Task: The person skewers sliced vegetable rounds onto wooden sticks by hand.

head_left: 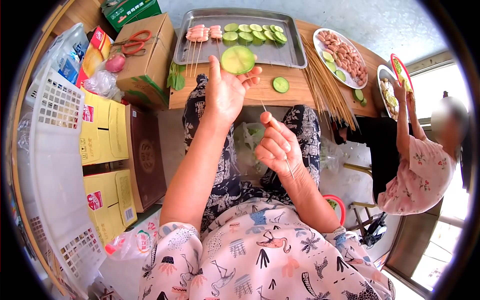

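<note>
Between the thumb and fingers of my left hand (225, 95) is a round, green-rimmed cucumber slice (237, 60), above the table's front edge. My right hand (278, 145) is closed around a thin bamboo skewer (288, 166). Its point sticks out past my thumb toward the left hand, apart from the slice. On the metal tray (210, 60) lie several cucumber slices (245, 37) and skewers threaded with pale pink sausage-like pieces (197, 34). A single cucumber slice (281, 84) rests on the wood before the tray.
Many loose skewers (322, 82) lie right of the tray, beside an oval plate (364, 65) of pink pieces and cucumber slices. Another person (420, 167) sits at the right with raised hands. Cardboard boxes (142, 60) and a white plastic basket (52, 160) stand on the left.
</note>
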{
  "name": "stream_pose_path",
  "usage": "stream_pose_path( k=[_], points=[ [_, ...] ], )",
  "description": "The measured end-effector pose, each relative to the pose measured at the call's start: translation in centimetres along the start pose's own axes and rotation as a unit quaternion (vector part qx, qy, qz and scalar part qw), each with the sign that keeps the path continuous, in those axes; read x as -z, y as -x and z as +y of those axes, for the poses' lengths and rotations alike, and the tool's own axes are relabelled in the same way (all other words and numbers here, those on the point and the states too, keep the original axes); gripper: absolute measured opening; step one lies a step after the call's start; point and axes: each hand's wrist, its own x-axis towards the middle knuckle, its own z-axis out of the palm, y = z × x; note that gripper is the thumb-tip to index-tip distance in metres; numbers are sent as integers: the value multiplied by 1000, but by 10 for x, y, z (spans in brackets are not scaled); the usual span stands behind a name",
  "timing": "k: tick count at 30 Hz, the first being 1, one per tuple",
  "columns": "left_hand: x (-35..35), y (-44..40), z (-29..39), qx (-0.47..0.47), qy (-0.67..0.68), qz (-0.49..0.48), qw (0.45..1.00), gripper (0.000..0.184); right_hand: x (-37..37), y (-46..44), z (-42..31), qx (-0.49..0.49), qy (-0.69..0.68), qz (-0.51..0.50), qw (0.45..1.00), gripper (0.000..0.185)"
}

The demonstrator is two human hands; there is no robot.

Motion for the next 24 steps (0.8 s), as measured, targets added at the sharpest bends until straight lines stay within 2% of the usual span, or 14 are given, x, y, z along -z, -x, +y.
stream_pose_path(
  k=[4, 6, 7, 8, 9, 10, 11, 12, 14, 20, 24],
  points=[
    [2, -1, 1, 23, 48, -48, 997, 77, 1, 2, 11, -20, -1, -14, 1000, 25],
    [5, 0, 2, 19, 56, -53, 997, 77, -4, 3, 13, -13, 83, 62, 994, 26],
    [6, 0, 2, 14, 65, -58, 996, 76, -7, 2, 12, -10, 139, 63, 988, 27],
    [8, -1, 2, 15, 65, -57, 996, 76, -12, 2, 13, -9, 138, 63, 988, 27],
    [9, -1, 1, 17, 73, -41, 996, 76, -20, 1, 15, 7, 281, 117, 952, 28],
    [8, -1, 1, 20, 82, -24, 996, 76, -25, 1, 16, 22, 418, 169, 893, 28],
    [7, 0, 1, 21, 81, -24, 996, 76, -25, 2, 16, 36, 502, 181, 845, 29],
    [6, 1, 0, 19, 73, -18, 997, 74, -26, 3, 16, 37, 501, 181, 845, 29],
    [4, 2, -1, 21, 64, -11, 998, 72, -28, 3, 17, 62, 579, 169, 795, 28],
    [4, 2, -2, 53, 48, 7, 997, 58, -26, -5, 24, 103, 596, 184, 775, 25],
    [4, 0, 0, 63, 35, 22, 997, 54, -26, -9, 27, 112, 573, 192, 789, 20]
  ],
)
